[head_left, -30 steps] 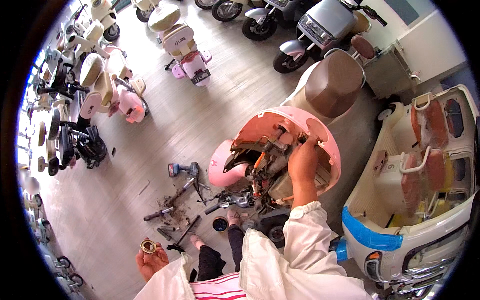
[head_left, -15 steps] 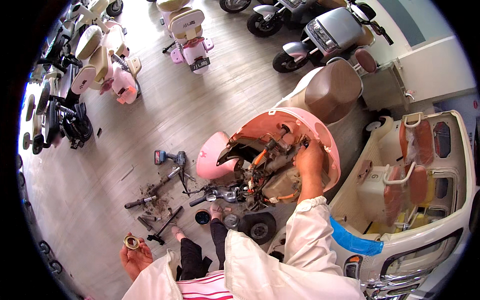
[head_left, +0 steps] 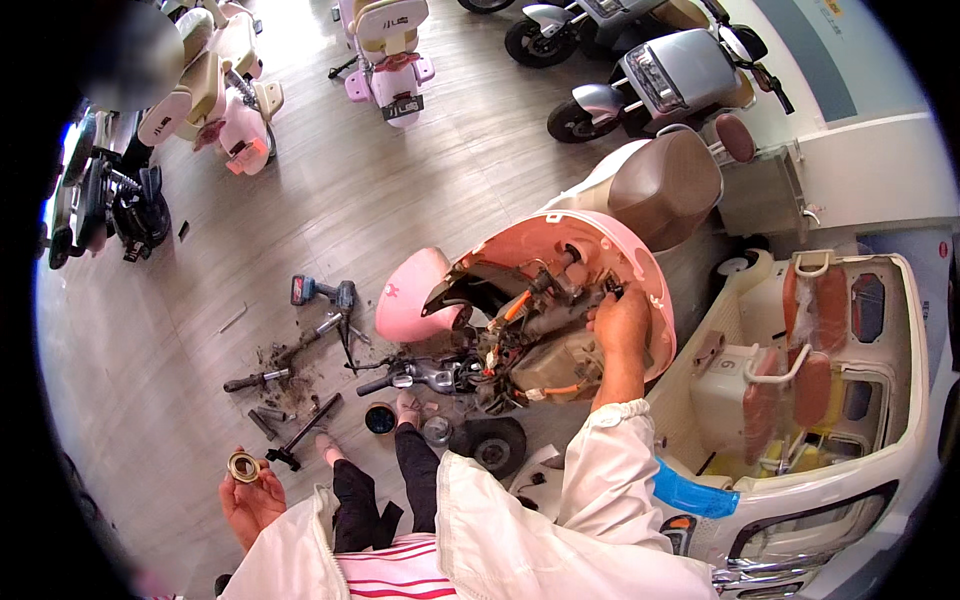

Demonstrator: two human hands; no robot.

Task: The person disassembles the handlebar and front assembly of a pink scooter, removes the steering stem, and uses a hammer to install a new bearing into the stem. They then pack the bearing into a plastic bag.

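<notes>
- Brass-coloured, round and open in the middle: that's the little metal ring [head_left: 243, 466] we've got in our left hand [head_left: 252, 497], down at seven o'clock in the head view, held out over the floor [head_left: 150, 330] well apart from the scooter.
- Our left fingers are curled close, pinching the ring at its rim with the palm turned up beneath it.
- We judge it stiff, small, light for the hand but dense, and probably greasy. So it could be slippery, and a rim pinch with the palm under it looks like the safe hold.
- Over at three o'clock from centre, our right hand [head_left: 622, 322] is up inside the pink scooter [head_left: 560, 310], pressed against the exposed steering column and wiring behind the pink front shell.
- Right fingers are bent in around something in there; we cannot tell exactly what they grip, the hand hides it.
- That shell looks like thin plastic, liable to crack or flex, and the orange wires look soft and easy to snag. Our call is that the metal column is the firmer thing to hold.
- On the floor at nine o'clock of the scooter lie a cordless drill [head_left: 322, 292], long bars and loose parts in a patch of dirt.
- Just below the scooter sit a small dark tin [head_left: 380, 418] and the black front wheel [head_left: 495, 445].
</notes>
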